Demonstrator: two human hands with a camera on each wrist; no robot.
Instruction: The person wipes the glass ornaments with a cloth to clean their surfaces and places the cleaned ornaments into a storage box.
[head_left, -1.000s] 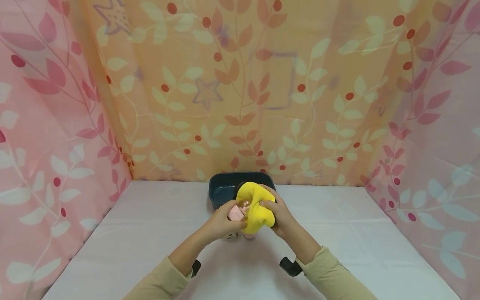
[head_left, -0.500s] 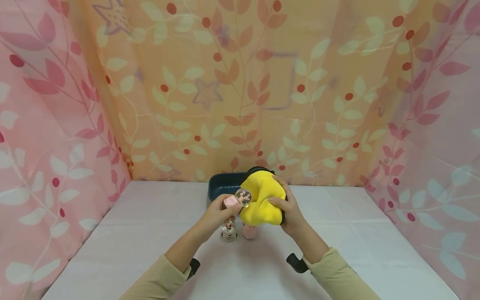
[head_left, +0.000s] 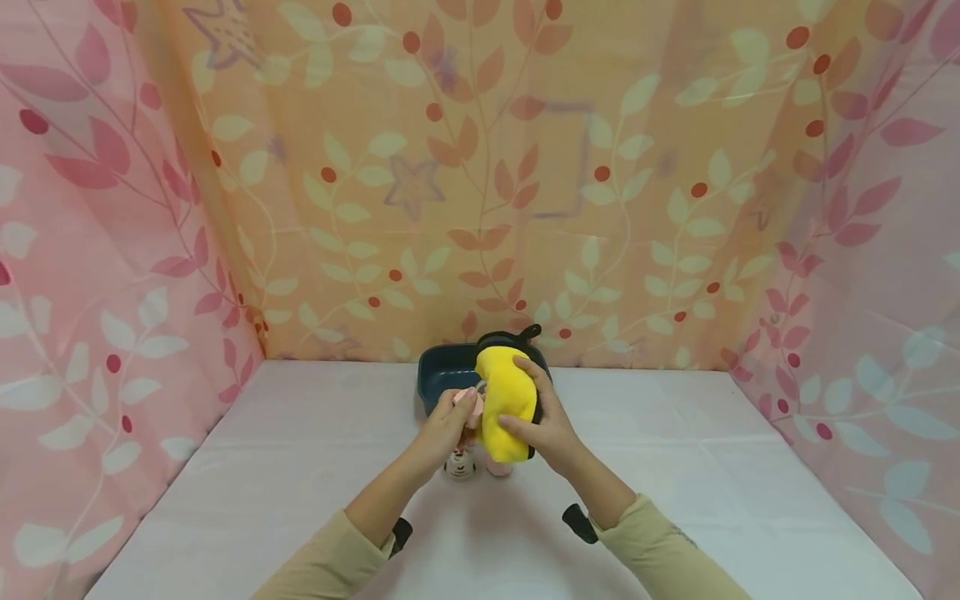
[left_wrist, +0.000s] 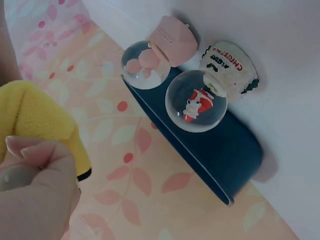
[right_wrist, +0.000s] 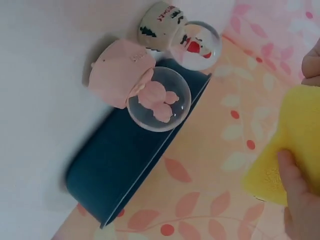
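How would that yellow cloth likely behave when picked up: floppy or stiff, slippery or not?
The yellow cloth is probably floppy, as it looks creased and bent in the right hand. It seems unlikely to slip, given its fuzzy surface.

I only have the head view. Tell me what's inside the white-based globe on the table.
Observer: A small red-and-white figure, seen in the left wrist view.
Operator: Now the pink-based globe beside it.
Observer: The right wrist view shows a pink figure inside.
Operator: Check the yellow cloth in the right hand.
Observer: The right wrist view shows a small faint mark on it, near one corner.
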